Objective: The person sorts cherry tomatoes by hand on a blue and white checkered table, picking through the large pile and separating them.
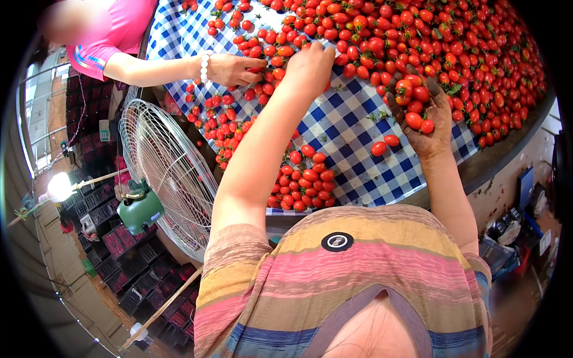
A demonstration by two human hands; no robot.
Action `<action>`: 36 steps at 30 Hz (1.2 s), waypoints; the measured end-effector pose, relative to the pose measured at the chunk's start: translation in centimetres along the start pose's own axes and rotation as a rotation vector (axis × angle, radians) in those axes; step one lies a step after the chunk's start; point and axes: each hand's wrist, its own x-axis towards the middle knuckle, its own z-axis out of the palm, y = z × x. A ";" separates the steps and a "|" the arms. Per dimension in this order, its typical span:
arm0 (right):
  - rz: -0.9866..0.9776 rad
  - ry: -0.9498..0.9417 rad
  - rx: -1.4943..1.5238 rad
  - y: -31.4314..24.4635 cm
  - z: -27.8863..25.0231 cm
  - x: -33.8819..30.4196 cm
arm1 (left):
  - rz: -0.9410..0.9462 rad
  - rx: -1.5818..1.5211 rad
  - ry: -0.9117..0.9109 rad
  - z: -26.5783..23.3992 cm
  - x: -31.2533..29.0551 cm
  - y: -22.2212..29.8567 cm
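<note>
My right hand (435,123) is cupped palm up at the near edge of a big heap of cherry tomatoes (471,65), its fingers stained dark. Several cherry tomatoes (413,107) rest in it, held against the palm and fingers. My left hand (309,68) reaches forward over the table, back of the hand up and fingers curled down among tomatoes. Its fingertips are hidden, so whatever they grip cannot be made out; a bit of white material (329,49) shows beside them. Two loose tomatoes (385,145) lie on the blue-and-white checked cloth (352,131) between my arms.
A co-worker's hand (230,70) with a white bead bracelet picks among tomatoes left of mine. A smaller tomato pile (304,182) sits by the near table edge. A large caged fan (170,173) stands close on the left. Stacked dark crates (128,238) fill the floor beyond.
</note>
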 end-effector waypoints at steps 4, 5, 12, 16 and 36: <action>0.074 0.050 -0.127 1.3 1.5 -0.4 | -0.118 -0.444 0.033 -1.7 -5.5 1.5; 0.090 0.095 -0.178 2.0 2.1 -0.6 | -0.130 -0.569 0.127 -2.9 -6.1 2.9; 0.300 -0.086 -0.125 4.1 -0.4 -1.2 | 0.016 -0.582 0.490 -6.7 -8.3 7.9; 0.343 -0.221 0.044 2.4 -2.1 -1.5 | 0.094 -0.434 0.280 -0.1 -16.8 8.2; -0.633 -0.050 0.130 -15.6 -8.8 -21.8 | -0.195 -0.086 0.445 3.9 -20.0 0.3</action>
